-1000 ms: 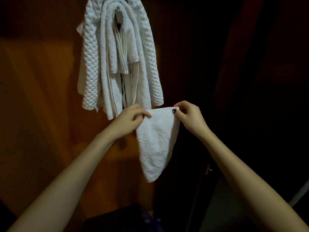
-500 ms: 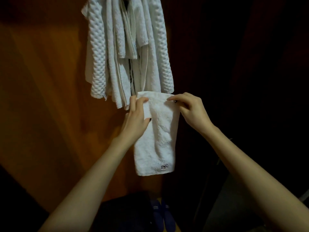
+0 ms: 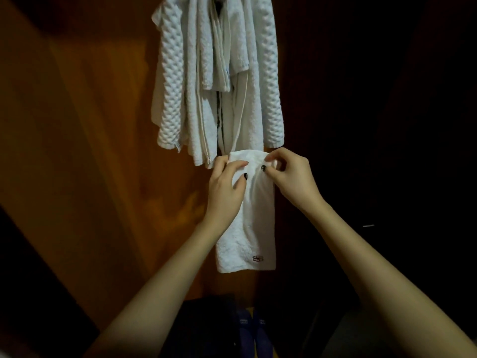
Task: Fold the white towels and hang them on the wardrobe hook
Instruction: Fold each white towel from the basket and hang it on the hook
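A small white towel (image 3: pixel 251 228) with a dark embroidered mark near its lower edge hangs straight down in front of me, folded into a narrow strip. My left hand (image 3: pixel 225 187) grips its upper left part, thumb on the front. My right hand (image 3: pixel 291 177) pinches the top right corner between thumb and fingers. Just above, several white towels (image 3: pixel 219 78) hang bunched against the wooden wardrobe panel (image 3: pixel 90 151). The hook itself is out of view beyond the top of the frame.
The right side is dark, apparently the open wardrobe interior (image 3: pixel 387 125). Below, a dark object (image 3: pixel 201 329) and a pair of dark blue slippers (image 3: pixel 253 334) lie on the floor.
The small towel went from a hanging triangle to a narrow folded strip. My hands have drawn closer together at its top edge, and the view has tilted down.
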{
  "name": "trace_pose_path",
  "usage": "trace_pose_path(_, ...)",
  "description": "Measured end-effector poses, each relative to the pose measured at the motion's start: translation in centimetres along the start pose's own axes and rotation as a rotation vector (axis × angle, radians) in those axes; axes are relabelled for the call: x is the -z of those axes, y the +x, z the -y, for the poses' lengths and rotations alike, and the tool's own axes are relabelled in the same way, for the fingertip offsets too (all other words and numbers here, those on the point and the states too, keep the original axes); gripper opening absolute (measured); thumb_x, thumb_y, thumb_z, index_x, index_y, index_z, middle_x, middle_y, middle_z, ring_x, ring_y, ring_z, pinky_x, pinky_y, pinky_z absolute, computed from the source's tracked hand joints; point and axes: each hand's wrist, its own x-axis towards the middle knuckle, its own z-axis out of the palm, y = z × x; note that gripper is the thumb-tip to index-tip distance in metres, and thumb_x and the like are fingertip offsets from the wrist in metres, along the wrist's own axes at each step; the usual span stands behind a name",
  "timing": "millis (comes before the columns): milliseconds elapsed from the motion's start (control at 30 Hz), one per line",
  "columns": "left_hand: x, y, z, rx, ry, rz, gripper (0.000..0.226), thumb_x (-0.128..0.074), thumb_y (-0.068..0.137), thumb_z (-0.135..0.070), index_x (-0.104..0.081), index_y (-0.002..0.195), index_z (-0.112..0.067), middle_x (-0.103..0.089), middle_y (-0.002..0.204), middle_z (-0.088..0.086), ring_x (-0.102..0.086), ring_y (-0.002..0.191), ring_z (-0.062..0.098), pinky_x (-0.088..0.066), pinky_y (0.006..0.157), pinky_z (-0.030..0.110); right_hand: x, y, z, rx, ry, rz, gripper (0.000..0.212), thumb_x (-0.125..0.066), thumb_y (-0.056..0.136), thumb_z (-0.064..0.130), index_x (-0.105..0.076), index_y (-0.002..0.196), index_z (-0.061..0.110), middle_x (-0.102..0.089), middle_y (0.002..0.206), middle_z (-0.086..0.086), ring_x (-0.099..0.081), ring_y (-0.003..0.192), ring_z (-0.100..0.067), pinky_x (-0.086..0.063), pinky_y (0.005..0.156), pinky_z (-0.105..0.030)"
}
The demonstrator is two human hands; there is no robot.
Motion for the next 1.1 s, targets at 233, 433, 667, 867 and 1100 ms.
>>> trace_pose_path(233, 0.8, 0.0, -0.1, 0.129, -0.301, 0.093, 0.025, -0.055, 0.095, -0.009, -0.062, 0.119, -0.011, -0.055, 0.116, 0.004, -0.052, 0.099, -0.002, -0.044, 0.084, 0.018, 1.9, 0.8, 1.3, -0.117, 0.418, 0.28, 0.034, -0.069, 0.082, -0.006, -0.066, 0.114, 0.004, -0.072, 0.1, -0.016, -0.07, 0.085, -0.012, -0.055, 0.079, -0.021)
trace_pose_path(433, 1.5, 0.1, -1.1, 0.12, -0.446, 0.086, 0.022, -0.058, 0.09, -0.014, -0.057, 0.109, -0.026, -0.06, 0.112, -0.006, -0.057, 0.102, 0.004, -0.048, 0.081, 0.027, 1.0, 0.7, 2.7, 0.012, 0.332, 0.163, 0.012, -0.069, 0.087, 0.003, -0.071, 0.099, 0.005, -0.071, 0.083, -0.004, -0.065, 0.07, -0.001, -0.05, 0.069, -0.013)
trace_pose_path(667, 1.8, 0.5, -1.8, 0.104, -0.573, 0.036, 0.043, -0.063, 0.083, 0.009, -0.048, 0.109, -0.023, -0.051, 0.115, -0.006, -0.053, 0.11, -0.004, -0.047, 0.088, 0.019, 1.2, 1.9, 3.6, 0.137, 0.255, 0.063, 0.01, -0.077, 0.081, 0.012, -0.074, 0.091, 0.009, -0.046, 0.091, 0.01, -0.048, 0.087, 0.003, -0.04, 0.078, -0.013)
trace_pose_path(867, 1.4, 0.7, -1.5, 0.102, -0.597, 0.022, 0.042, -0.061, 0.084, 0.008, -0.045, 0.112, -0.018, -0.05, 0.115, -0.005, -0.052, 0.11, -0.006, -0.044, 0.091, 0.017, 1.1, 2.3, 4.4, 0.056, 0.417, 0.122, 0.01, -0.079, 0.078, 0.01, -0.071, 0.082, 0.016, -0.057, 0.105, -0.005, -0.055, 0.083, 0.002, -0.046, 0.07, -0.02)
trace_pose_path(1100, 1.4, 1.1, -1.1, 0.068, -0.565, 0.011, 0.038, -0.059, 0.085, -0.006, -0.042, 0.11, -0.028, -0.047, 0.113, -0.006, -0.051, 0.108, 0.003, -0.045, 0.093, 0.025, 0.4, 2.5, 4.6, 0.049, 0.435, 0.106, 0.009, -0.076, 0.081, 0.009, -0.069, 0.079, 0.005, -0.068, 0.083, -0.012, -0.062, 0.077, -0.012, -0.048, 0.071, -0.031)
